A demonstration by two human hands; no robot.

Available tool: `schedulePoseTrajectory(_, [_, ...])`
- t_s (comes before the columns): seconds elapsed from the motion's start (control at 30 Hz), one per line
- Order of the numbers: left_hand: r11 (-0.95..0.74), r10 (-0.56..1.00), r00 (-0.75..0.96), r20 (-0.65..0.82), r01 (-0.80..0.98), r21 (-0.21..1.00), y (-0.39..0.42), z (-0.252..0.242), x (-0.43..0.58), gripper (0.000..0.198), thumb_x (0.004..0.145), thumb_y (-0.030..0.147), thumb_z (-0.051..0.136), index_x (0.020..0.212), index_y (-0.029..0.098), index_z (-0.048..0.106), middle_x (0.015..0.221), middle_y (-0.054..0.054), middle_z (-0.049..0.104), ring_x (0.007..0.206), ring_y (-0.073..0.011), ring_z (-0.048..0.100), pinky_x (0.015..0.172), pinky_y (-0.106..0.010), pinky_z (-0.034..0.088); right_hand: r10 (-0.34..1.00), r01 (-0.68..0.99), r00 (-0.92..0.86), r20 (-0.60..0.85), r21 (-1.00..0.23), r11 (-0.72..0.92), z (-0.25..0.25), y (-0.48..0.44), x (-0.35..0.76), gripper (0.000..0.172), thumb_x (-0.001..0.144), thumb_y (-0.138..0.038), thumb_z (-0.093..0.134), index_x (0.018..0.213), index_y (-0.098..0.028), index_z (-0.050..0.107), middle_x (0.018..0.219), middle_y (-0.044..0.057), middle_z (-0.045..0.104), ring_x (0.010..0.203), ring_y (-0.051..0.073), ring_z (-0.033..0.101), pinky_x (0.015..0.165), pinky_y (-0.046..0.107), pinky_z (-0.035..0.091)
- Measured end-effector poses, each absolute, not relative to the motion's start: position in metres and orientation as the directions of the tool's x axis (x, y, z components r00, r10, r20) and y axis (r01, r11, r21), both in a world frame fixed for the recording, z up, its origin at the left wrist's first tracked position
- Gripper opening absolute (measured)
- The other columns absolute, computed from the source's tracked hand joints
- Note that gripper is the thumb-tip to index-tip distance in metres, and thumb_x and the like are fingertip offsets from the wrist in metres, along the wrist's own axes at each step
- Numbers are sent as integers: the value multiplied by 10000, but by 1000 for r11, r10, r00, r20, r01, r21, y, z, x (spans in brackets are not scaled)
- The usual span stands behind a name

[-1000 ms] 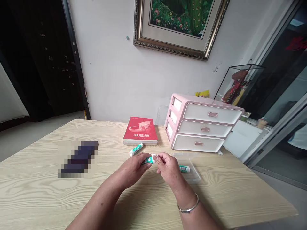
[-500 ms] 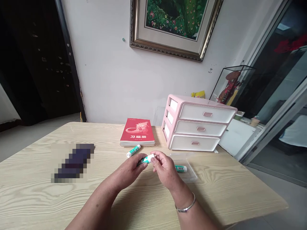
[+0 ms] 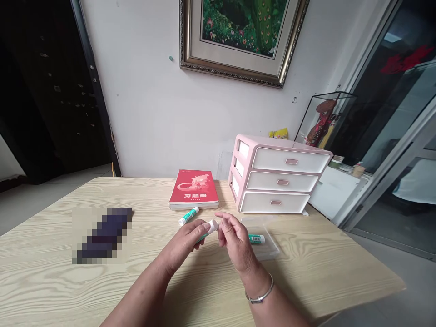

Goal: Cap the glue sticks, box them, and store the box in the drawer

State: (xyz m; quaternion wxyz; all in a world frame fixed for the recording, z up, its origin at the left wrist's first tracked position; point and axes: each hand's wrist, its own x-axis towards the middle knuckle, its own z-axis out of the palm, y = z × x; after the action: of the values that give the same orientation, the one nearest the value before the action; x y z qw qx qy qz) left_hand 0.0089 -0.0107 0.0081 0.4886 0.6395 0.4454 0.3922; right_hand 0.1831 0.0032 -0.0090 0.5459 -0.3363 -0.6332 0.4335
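Note:
My left hand (image 3: 187, 240) is closed round a green-and-white glue stick (image 3: 213, 225), its white end sticking out past the thumb toward the right. Just beside that end is my right hand (image 3: 235, 240), with the index finger stretched out, the thumb apart and the other fingers curled; nothing shows in it. A second glue stick (image 3: 189, 216) lies on the table beyond my left hand. Partly hidden behind my right hand, a third glue stick (image 3: 256, 239) rests on a clear plastic bag (image 3: 270, 250).
A red-covered stack of books (image 3: 194, 188) lies at the table's back. Right of it stands a pink-and-white drawer unit (image 3: 282, 181). A blurred dark object (image 3: 104, 236) is on the left of the wooden table (image 3: 51, 290). A framed picture (image 3: 238, 72) hangs above.
My right hand has loosened from its pinch at the glue stick's white end. The left thumb has moved up along the stick, and the view has shifted slightly.

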Motion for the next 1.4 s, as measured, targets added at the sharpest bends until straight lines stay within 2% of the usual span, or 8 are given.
schedulePoseTrajectory(0.23, [-51,999,22,50,81,995,-6,3,12,533,878,638,465,574,203,411,484,40,396,470,-106,327,508,-274,263,903,0,-118,413,-909,416,-12,1,179,381,981,-495,464,1069,-174,650,598,-50,460,514,98,441,495,226,387])
schedulePoseTrajectory(0.57, [-86,996,5,87,-147,985,-2,-11,12,428,889,467,424,556,198,427,470,38,389,437,-104,319,469,-266,264,857,114,-192,478,-857,503,-18,-5,173,321,995,-430,463,1098,-188,647,659,-31,514,582,114,497,559,249,437])
schedulePoseTrajectory(0.67, [-89,994,40,100,-219,972,-5,-11,18,429,904,511,455,620,189,467,540,38,432,463,-96,348,471,-246,288,765,177,-222,605,-746,642,-16,-9,170,296,971,-364,521,1218,-220,600,956,47,619,840,163,593,708,289,508])
schedulePoseTrajectory(0.77, [-65,979,169,114,-270,961,-10,-12,26,413,901,560,510,771,172,566,707,3,537,589,-113,461,523,-230,366,698,293,-264,666,-634,716,-11,-17,163,293,968,-302,530,1252,-246,572,1200,93,590,1082,214,571,869,352,520])
schedulePoseTrajectory(0.9, [-83,915,359,185,-281,956,-13,-15,28,451,933,590,474,1015,172,625,949,-64,623,845,-184,571,742,-302,484,659,365,-257,707,-560,744,-3,-24,163,289,988,-257,498,1274,-249,538,1252,97,592,1175,226,545,1017,411,466])
schedulePoseTrajectory(1.0, [-151,909,342,237,-260,954,-9,-15,22,480,952,583,444,1162,187,615,1114,-98,621,1065,-243,561,864,-356,489,635,418,-291,715,-503,757,6,-25,182,309,991,-237,489,1298,-246,523,1233,99,619,1157,230,562,1007,414,463])
schedulePoseTrajectory(1.2, [-161,982,52,182,-271,949,5,-14,7,535,918,616,464,1133,156,632,975,-93,645,926,-241,609,733,-351,522,722,729,-413,554,-274,627,34,-20,260,289,936,-233,597,1222,-275,587,1155,65,666,1073,248,587,955,415,428])
schedulePoseTrajectory(1.4, [-162,987,-28,159,-195,967,1,-9,8,505,896,607,501,1026,139,640,897,-76,637,789,-213,607,657,-334,508,831,845,-512,215,-45,533,27,-12,301,21,875,-254,679,889,-247,665,829,14,661,818,197,586,768,311,382])
